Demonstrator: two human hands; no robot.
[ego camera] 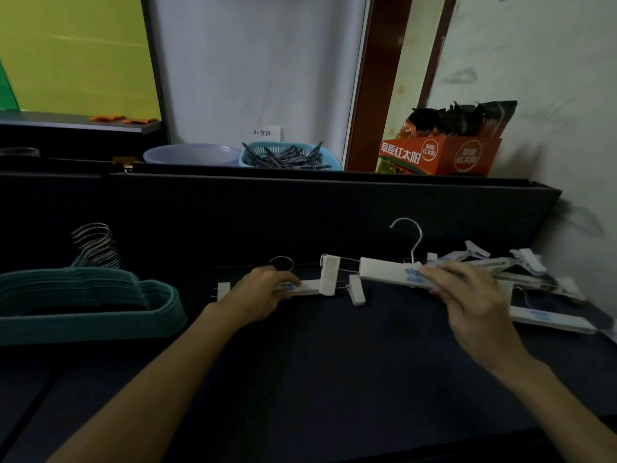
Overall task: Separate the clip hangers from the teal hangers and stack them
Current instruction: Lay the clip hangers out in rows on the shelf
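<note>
On the dark table, the left hand [263,289] grips one white clip hanger [309,289] while the right hand [467,289] pinches another [387,274] (teal hanger stack [90,295] far left).

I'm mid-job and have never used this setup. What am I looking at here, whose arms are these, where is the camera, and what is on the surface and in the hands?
There is no machine here: these are a person's two bare arms, seen from one wide-angle camera worn on the head, looking forward and down.

The left hand grips a white clip hanger lying on the dark table. The right hand holds a second clip hanger, its metal hook pointing up. To the right lies a loose pile of clip hangers not yet sorted. At far left sits the stack of teal hangers, their hooks bunched together.

Behind the table's back edge are a pale basin, a blue basket of pegs and an orange snack box.
</note>
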